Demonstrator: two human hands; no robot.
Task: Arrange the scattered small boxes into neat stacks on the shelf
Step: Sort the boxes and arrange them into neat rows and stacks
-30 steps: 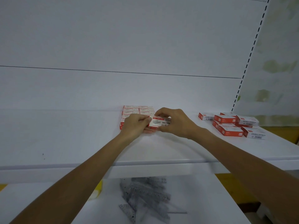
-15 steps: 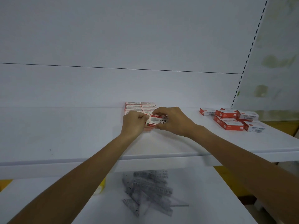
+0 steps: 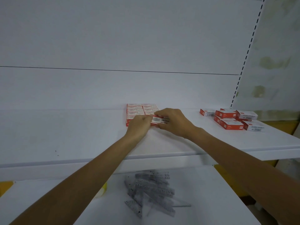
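On the white shelf (image 3: 65, 135), left of centre, the stacked boxes (image 3: 138, 109) sit in a tight red-and-white block running back towards the wall. Just in front of them the left hand (image 3: 138, 125) has its fingers (image 3: 146, 119) curled against the left end of one box (image 3: 159, 121) and appears to pinch it, though the thumb is hidden. The box lies at the front right corner of the block, and its far edge touches the row behind. The right hand (image 3: 174, 123) holds the same box from the other end, fingers (image 3: 163, 112) over the back edge and thumb at the front.

The likeliest fault is a skewed landing. If one hand lets go before the other, the box could settle crooked or overhang its neighbour. Pushing it in too hard could shove the rows behind out of line, since nothing but the wall braces them. The left wrist also hovers close to the front-left boxes and could drag one forward when it draws away.

Well apart to the right, the loose boxes (image 3: 230, 119) lie jumbled and partly overlapping, so much of the task seems to remain. A hasty reach there could knock one off the shelf's front edge.
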